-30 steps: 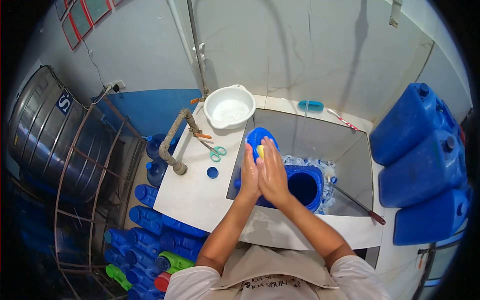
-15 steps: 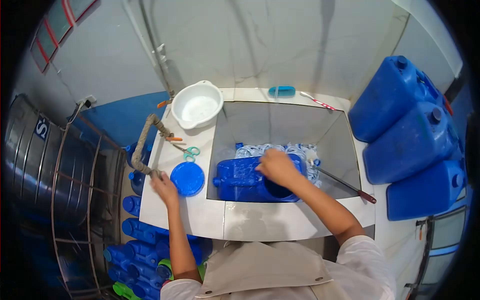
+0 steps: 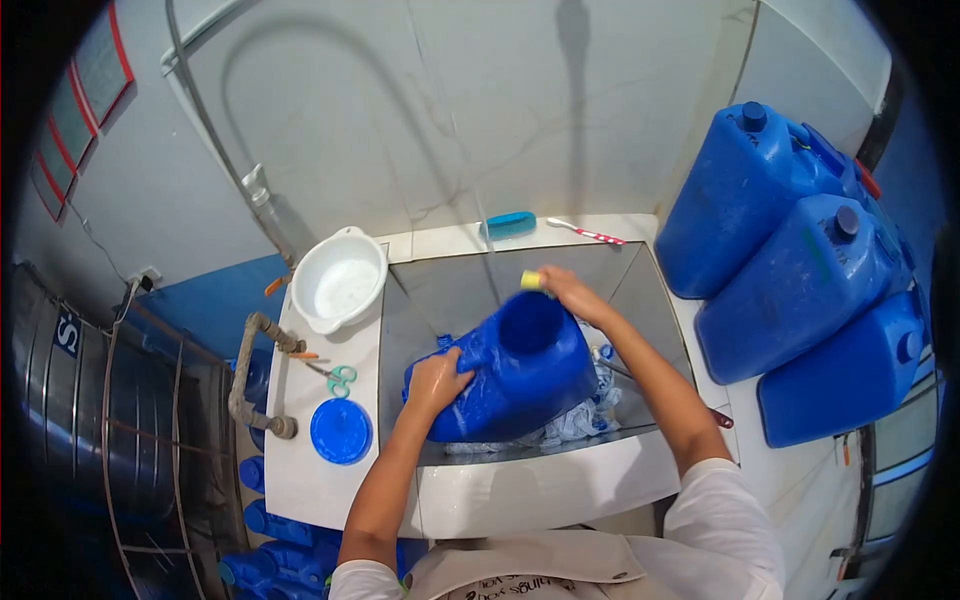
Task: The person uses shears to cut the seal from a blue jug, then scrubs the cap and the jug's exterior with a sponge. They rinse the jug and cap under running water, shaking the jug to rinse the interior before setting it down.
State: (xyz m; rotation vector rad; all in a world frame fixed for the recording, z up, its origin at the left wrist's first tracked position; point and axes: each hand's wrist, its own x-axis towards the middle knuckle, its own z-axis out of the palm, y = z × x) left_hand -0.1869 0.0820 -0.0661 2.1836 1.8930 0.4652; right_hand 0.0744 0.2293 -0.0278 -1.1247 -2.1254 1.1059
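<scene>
A blue plastic jug is tilted over the grey sink, its wide round mouth uncapped and facing up. My left hand is closed around the jug's handle, and wet suds streak the plastic beside it. At the far rim of the mouth, my right hand pinches a yellow sponge. Beneath the jug, a tangle of white and blue pieces covers the sink bottom, partly hidden. A round blue lid lies on the counter to the left.
A white basin, green-handled scissors and a pipe faucet occupy the left counter. Along the back ledge lie a teal brush and a toothbrush. Large blue jerrycans stand at right. A dark-handled rod crosses the sink's right side.
My left hand has left the faucet pipe and gripped the jug's handle. The jug has gone from lying in the sink to tilted mouth-up. My right hand has moved to its far rim.
</scene>
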